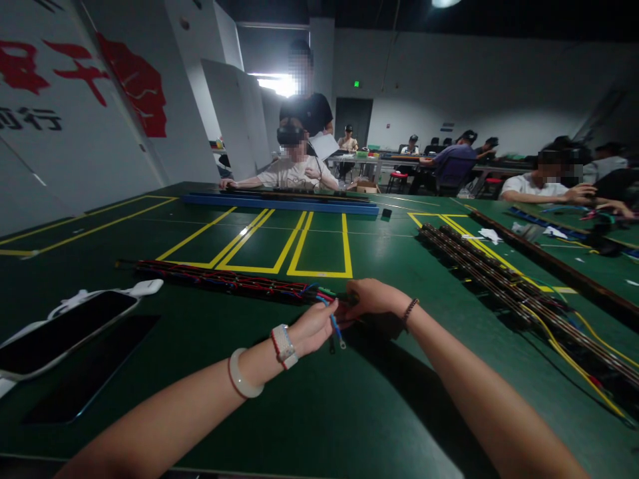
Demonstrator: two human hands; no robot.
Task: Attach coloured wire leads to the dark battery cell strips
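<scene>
Both hands meet at the near end of a long dark strip of terminal blocks with red and blue wires [224, 279], which lies across the green surface [349, 406] with yellow painted lines. The left hand [314, 326] has its fingers closed in a pinch on a thin blue wire with a metal tip [337, 329]; the free end of this wire hangs down just below the fingers. The right hand [372, 297] lies palm down on the end of the strip, with fingers curled over it and touching the wires there; I cannot tell exactly what it pinches. The left wrist carries a white watch and a pale bangle, and the right wrist a dark bead bracelet.

To the left, near the surface edge, lies a black smartphone with a dark screen [60, 332], and just behind it a white cable or case [100, 296]. To the right, well apart from the hands, a second long dark strip with yellow wires [519, 293] runs diagonally. At the far side sits a person in a white shirt [294, 169] behind a long blue rail [284, 199], and another person stands behind.
</scene>
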